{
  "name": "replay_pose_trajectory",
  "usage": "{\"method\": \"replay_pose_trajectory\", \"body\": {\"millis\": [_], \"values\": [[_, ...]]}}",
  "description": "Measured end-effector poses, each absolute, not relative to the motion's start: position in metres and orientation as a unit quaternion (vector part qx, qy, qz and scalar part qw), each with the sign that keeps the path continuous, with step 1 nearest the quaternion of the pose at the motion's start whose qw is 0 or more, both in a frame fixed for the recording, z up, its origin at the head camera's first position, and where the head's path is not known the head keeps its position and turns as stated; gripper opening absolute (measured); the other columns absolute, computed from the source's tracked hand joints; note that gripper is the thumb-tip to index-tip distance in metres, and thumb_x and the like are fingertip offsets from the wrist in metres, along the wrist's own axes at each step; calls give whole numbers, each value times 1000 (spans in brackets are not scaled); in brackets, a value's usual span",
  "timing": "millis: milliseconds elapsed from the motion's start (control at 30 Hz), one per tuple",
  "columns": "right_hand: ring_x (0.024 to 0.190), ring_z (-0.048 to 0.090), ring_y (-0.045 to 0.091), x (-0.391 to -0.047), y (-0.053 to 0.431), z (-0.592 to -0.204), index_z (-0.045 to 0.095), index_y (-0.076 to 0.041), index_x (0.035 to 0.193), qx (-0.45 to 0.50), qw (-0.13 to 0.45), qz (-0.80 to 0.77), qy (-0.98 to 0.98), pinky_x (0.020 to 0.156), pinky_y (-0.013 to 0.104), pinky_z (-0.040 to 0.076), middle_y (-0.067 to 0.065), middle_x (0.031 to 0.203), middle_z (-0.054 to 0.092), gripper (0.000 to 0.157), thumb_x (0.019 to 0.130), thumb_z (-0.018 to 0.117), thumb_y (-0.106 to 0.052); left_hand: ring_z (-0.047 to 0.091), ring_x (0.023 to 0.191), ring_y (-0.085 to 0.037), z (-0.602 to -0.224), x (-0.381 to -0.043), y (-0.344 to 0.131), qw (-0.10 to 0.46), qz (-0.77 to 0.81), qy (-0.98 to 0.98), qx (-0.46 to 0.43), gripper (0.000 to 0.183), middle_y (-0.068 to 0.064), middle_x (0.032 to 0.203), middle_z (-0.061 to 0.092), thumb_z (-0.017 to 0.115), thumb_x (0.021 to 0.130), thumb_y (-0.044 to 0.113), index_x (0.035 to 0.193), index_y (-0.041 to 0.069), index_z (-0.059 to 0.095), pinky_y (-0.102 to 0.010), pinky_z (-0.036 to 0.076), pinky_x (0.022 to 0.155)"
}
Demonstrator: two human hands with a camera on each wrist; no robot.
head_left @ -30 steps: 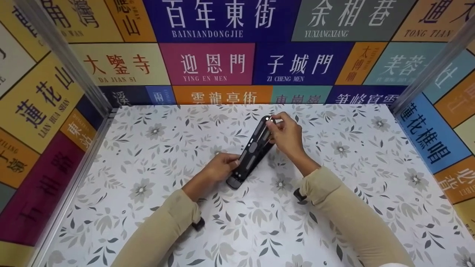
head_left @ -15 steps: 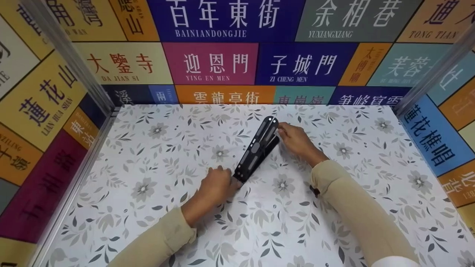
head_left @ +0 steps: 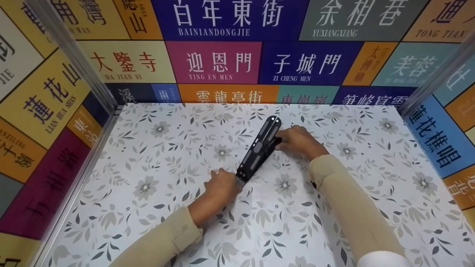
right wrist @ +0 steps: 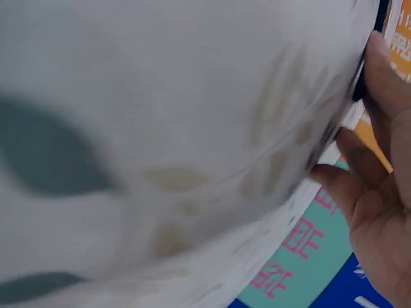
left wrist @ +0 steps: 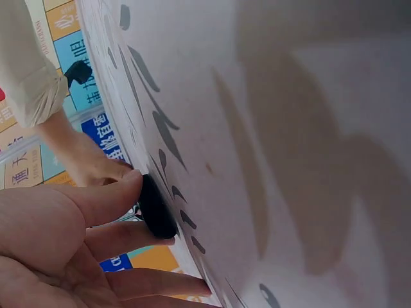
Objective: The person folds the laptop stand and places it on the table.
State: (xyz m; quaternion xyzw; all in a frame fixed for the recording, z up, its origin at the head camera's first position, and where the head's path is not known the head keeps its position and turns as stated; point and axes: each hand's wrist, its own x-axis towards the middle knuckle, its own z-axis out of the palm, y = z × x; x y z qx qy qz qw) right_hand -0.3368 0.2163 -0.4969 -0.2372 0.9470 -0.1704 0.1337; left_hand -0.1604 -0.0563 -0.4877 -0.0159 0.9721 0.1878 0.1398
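Note:
A black folding laptop stand [head_left: 257, 150] with grey pads and rivets lies slantwise on the flower-patterned table in the head view. Its bars lie close together at the top, with a lower bar spread to the right. My left hand [head_left: 221, 189] holds the near end; the left wrist view shows thumb and forefinger pinching a dark end piece [left wrist: 156, 206]. At the far right side, my right hand [head_left: 298, 141] grips the lower bar's end with curled fingers. In the right wrist view, the thumb [right wrist: 381, 70] is against the stand's black edge [right wrist: 361, 83], which is only partly visible.
The white table [head_left: 156, 215] has a grey flower and leaf print. Behind it stands a colourful sign-covered wall [head_left: 219, 61], with more panels at both sides. A metal frame edge [head_left: 79, 168] runs along the left.
My left hand has shifted from the stand's left side to its near end. My right hand has let go of the far tip and moved down to the lower bar.

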Motion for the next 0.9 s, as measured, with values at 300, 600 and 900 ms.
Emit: {"method": "replay_pose_trajectory", "body": {"millis": [300, 600, 900], "values": [[83, 57, 26, -339, 192, -486, 78, -3, 99, -230, 96, -120, 961, 81, 44, 52, 14, 92, 69, 35, 76, 90, -27, 57, 113, -45, -487, -157, -52, 120, 166, 979, -18, 38, -25, 117, 64, 81, 85, 31, 105, -2, 75, -64, 54, 86], [83, 55, 25, -340, 190, -487, 78, -8, 96, -225, 103, -167, 955, 85, 41, 51, 10, 92, 68, 29, 72, 91, -19, 58, 111, -43, -488, -159, -52, 115, 147, 982, -17, 35, -23, 117, 65, 80, 86, 32, 105, 2, 77, -64, 53, 88], [88, 63, 33, -341, 198, -489, 78, -9, 97, -277, 44, -72, 957, 89, 49, 54, 14, 91, 73, 42, 67, 91, -35, 54, 128, -45, -486, -167, -55, 151, 127, 980, -16, 36, -18, 138, 61, 75, 90, 35, 113, 8, 77, -75, 38, 104]]}}
